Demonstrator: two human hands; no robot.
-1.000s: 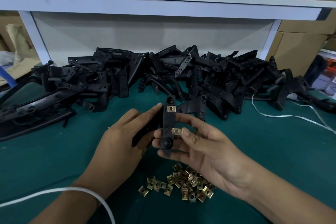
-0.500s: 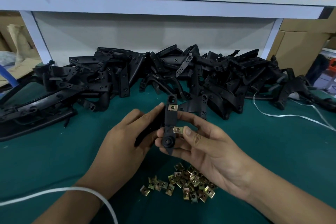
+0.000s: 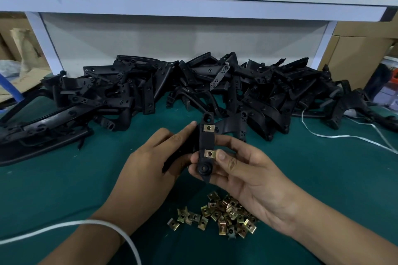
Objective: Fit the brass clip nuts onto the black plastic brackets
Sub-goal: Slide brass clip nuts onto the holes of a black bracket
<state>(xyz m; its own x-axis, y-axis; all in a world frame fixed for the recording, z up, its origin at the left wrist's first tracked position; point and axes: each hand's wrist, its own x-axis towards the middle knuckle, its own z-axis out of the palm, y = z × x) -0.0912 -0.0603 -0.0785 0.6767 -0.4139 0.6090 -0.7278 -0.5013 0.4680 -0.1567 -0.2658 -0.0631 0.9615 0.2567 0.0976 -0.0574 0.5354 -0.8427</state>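
I hold a black plastic bracket [image 3: 207, 142] upright above the green table, between both hands. One brass clip nut [image 3: 208, 128] sits on its upper part. A second brass clip nut [image 3: 209, 153] sits lower down, under my right thumb. My left hand [image 3: 155, 157] grips the bracket's left side, index finger stretched up along it. My right hand [image 3: 247, 170] holds the bracket from the right and below, thumb pressing the lower nut. A loose pile of brass clip nuts [image 3: 219, 215] lies on the table below my hands.
A long heap of black plastic brackets [image 3: 193, 88] runs across the back of the green table [image 3: 64, 178]. A white shelf [image 3: 193, 4] hangs over it. White strapping [image 3: 344, 135] lies at the right, and another white strap [image 3: 103, 224] crosses my left forearm.
The bracket and both hands have barely shifted. My right thumb has stayed on the lower nut, which sits a little further onto the bracket.
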